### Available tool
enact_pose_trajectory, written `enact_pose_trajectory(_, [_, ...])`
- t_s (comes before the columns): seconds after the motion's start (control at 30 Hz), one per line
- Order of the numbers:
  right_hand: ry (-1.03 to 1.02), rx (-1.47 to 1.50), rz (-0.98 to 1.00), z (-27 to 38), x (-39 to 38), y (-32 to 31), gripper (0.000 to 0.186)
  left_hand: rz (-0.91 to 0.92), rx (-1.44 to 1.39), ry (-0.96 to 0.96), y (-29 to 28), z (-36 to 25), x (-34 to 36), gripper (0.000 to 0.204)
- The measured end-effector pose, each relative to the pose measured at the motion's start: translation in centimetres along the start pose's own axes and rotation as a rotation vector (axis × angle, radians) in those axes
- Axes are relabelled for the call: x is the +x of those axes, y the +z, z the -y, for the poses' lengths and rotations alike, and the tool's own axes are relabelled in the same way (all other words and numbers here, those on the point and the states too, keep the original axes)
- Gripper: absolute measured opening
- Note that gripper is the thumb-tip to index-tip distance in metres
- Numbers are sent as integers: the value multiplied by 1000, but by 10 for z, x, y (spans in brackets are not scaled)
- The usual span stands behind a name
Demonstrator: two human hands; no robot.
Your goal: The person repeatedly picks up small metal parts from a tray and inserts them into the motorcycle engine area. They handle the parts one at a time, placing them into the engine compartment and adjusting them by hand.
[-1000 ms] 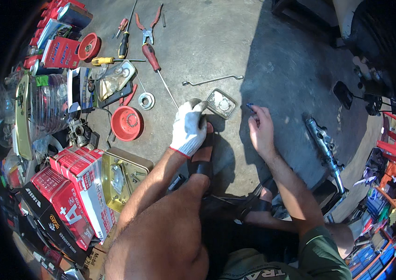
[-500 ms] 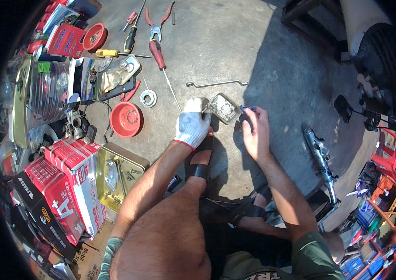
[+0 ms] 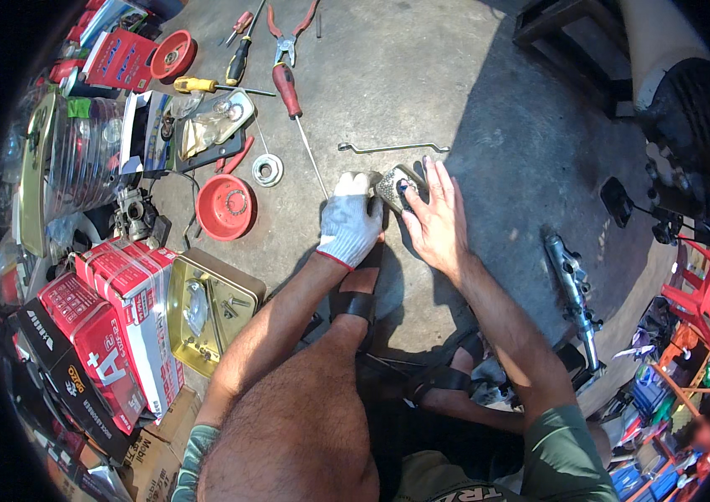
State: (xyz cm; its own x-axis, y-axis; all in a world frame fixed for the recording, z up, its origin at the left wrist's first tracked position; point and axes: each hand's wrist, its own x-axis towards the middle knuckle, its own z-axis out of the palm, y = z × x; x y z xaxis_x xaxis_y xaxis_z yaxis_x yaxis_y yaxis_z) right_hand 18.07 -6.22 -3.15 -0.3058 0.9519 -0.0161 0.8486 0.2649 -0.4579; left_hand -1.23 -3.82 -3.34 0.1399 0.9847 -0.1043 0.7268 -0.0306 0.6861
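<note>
A small rounded-rectangular metal tin [image 3: 388, 191] holding many small shiny balls sits on the concrete ahead of me. My left hand [image 3: 350, 224], in a white and grey knit glove with red trim, is closed at the tin's left edge. Over the tin's right side lies my bare right hand [image 3: 440, 219], its fingers stretched out. One fingertip, dark bluish at its end, dips among the balls; the hand hides part of them. Just beyond the tin rests a double-ended ring spanner [image 3: 393, 149]. A red-handled screwdriver [image 3: 292, 100] points toward my glove.
To the left are a red bowl [image 3: 224, 219] with a ring inside, a metal ring part [image 3: 267, 171], pliers [image 3: 286, 42] and a yellow screwdriver [image 3: 196, 84]. Nearer stand a gold tin [image 3: 183, 335] of bolts and red-white boxes [image 3: 96, 351]. A metal fork leg [image 3: 571, 289] lies right.
My right hand has moved left from beside the tin to over it, a fingertip now among the balls. The gloved left hand stays at the tin's left edge.
</note>
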Motion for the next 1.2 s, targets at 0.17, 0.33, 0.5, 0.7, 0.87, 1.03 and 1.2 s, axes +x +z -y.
enact_pose_trajectory(0.17, [-48,-68,70,-2,10,2,50,12,9,-1,1,7,-4,35])
enact_pose_trajectory(0.33, [-96,-98,110,-1,17,5,54,-25,9,19,0,7,-6,35])
enact_pose_trajectory(0.5, [-96,-113,128,-1,21,8,55,-3,-43,38,-4,7,-4,34])
enact_pose_trajectory(0.7, [-104,-143,116,0,23,8,55,14,-35,6,-4,8,-4,33])
enact_pose_trajectory(0.87, [-106,-153,126,1,25,7,54,9,-32,4,-4,8,-5,32])
enact_pose_trajectory(1.03, [-95,-161,137,1,25,6,52,4,-52,17,-3,8,-5,31])
enact_pose_trajectory(1.2, [-77,70,-23,-2,19,5,39,-30,-46,54,0,12,-5,30])
